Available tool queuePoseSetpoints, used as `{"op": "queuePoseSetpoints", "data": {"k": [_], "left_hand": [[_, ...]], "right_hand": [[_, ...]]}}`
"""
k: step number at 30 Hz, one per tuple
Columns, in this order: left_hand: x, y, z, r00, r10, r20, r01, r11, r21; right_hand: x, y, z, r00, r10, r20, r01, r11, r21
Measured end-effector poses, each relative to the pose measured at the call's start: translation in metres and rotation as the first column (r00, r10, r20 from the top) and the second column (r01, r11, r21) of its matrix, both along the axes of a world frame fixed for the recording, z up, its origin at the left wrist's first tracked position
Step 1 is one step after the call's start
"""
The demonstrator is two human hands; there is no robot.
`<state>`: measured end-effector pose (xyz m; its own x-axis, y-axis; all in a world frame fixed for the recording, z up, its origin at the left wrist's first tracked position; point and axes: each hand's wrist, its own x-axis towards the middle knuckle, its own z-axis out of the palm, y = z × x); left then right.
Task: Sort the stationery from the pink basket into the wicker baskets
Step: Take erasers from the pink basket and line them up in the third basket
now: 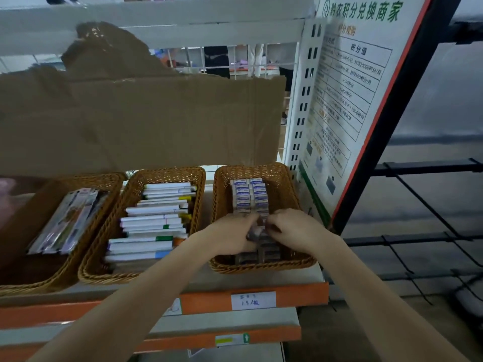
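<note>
Woven wicker baskets (285, 189) — rough, matt cardboard sheet (146, 121), glossy printed sign (350, 100)

Three wicker baskets (167, 176) sit side by side on the shelf (261, 279).

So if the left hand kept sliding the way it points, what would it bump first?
Probably the right hand: the left hand points rightward over the small boxes in the right wicker basket, fingertips nearly meeting; depth is unclear.

The three baskets (281, 190) are woven tan-brown wicker. The erasers (248, 194) are white with blue labels, the pens (154, 223) white with yellow, green and blue ends. The shelf edge (251, 296) is orange; the packets (68, 220) look pastel, perhaps lilac.
</note>
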<state>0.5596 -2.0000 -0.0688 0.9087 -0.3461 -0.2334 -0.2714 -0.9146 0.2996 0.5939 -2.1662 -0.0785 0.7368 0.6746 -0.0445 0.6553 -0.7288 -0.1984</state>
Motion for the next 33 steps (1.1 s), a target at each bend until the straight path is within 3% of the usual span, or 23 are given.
{"op": "queuePoseSetpoints", "data": {"k": [10, 18, 22, 28, 33], "left_hand": [[0.012, 0.023, 0.014, 0.996, -0.051, -0.077, 0.059, 0.993, 0.103], [0.022, 0.017, 0.005, 0.996, -0.090, -0.005, 0.089, 0.966, 0.244], [0.022, 0.021, 0.002, 0.994, -0.091, 0.068, 0.081, 0.987, 0.142], [0.026, 0.026, -0.002, 0.989, 0.005, 0.149, -0.008, 1.000, 0.024], [0.035, 0.026, -0.006, 0.968, 0.095, 0.231, -0.088, 0.995, -0.038]], "right_hand": [[0.000, 0.000, 0.006, 0.998, -0.027, -0.057, 0.030, 0.998, 0.049], [-0.007, 0.006, -0.008, 0.996, 0.003, -0.091, -0.001, 1.000, 0.027], [0.001, 0.005, -0.005, 0.991, -0.026, -0.133, 0.031, 0.999, 0.037], [0.015, -0.004, 0.005, 0.954, -0.116, -0.278, 0.188, 0.950, 0.248], [0.030, 0.003, 0.006, 0.960, -0.120, -0.252, 0.191, 0.940, 0.284]]}}
